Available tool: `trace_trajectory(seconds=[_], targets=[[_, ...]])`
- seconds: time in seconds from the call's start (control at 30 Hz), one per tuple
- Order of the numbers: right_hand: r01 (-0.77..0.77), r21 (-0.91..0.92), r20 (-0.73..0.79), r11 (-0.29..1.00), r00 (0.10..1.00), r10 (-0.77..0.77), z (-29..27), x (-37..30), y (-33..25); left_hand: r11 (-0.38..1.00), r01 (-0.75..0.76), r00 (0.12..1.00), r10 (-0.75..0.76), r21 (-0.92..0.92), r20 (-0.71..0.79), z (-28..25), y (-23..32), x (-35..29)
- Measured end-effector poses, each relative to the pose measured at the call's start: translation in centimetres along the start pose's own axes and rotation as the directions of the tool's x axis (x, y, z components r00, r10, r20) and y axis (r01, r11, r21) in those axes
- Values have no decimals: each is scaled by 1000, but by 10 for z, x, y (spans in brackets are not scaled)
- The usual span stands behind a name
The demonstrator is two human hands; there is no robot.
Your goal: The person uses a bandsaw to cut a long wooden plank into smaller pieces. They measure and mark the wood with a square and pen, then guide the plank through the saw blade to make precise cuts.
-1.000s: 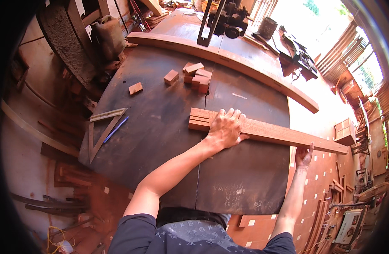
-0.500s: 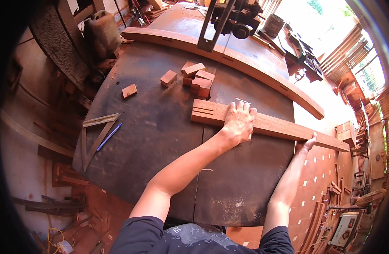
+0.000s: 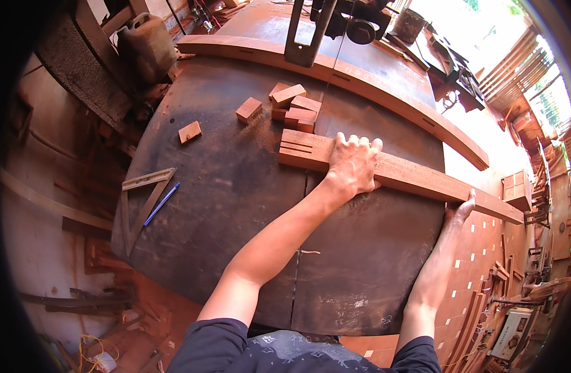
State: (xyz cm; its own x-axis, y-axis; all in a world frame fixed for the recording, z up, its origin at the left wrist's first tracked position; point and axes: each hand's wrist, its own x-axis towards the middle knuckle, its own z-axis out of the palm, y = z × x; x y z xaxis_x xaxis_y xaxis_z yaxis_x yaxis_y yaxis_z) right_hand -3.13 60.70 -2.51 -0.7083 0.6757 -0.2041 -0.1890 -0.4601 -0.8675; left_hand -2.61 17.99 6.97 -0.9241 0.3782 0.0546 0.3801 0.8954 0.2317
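Observation:
A long reddish wooden beam (image 3: 416, 176) lies across the dark saw table (image 3: 235, 205), its left end marked by two narrow slots. My left hand (image 3: 354, 165) is closed over the beam near that slotted end, knuckles up. Farther along, past the table's right edge, my right hand (image 3: 462, 209) grips the beam, thumb on the near side and the other fingers hidden beneath. Just beyond the slotted end sits a cluster of small cut wooden blocks (image 3: 302, 118), close to the thin saw blade (image 3: 326, 96).
Behind the blocks, a longer slotted timber (image 3: 385, 86) spans the table below the saw's upper guide (image 3: 304, 46). Two loose blocks, a triangular square (image 3: 140, 211) and a blue pen (image 3: 161, 204) lie on the left. A wooden box (image 3: 517, 189) stands off the table's right side.
Both hands have pushed the beam slightly away from me, and its slotted end now sits against or very near the block cluster. The view has also shifted a little.

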Motion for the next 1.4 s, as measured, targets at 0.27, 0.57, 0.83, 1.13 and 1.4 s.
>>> trace_trajectory(seconds=[0.27, 0.57, 0.83, 1.13, 1.4], targets=[[3, 20, 14, 1000, 1000, -3, 1, 0, -1, 999, -52, 994, 54, 13, -100, 5, -2, 2], [12, 12, 93, 1000, 996, -13, -11, 0, -2, 1000, -13, 1000, 13, 20, 9, 2, -2, 9], [9, 35, 148, 999, 989, -14, -10, 5, -3, 999, -23, 1000, 23, 42, 0, 1, -4, 12], [3, 12, 154, 1000, 988, -5, -11, 10, -2, 998, -22, 1000, 23, 67, -14, 2, -7, 16], [16, 23, 145, 1000, 989, -19, -12, 11, -3, 998, -27, 1000, 27, 49, -1, 0, -8, 17]])
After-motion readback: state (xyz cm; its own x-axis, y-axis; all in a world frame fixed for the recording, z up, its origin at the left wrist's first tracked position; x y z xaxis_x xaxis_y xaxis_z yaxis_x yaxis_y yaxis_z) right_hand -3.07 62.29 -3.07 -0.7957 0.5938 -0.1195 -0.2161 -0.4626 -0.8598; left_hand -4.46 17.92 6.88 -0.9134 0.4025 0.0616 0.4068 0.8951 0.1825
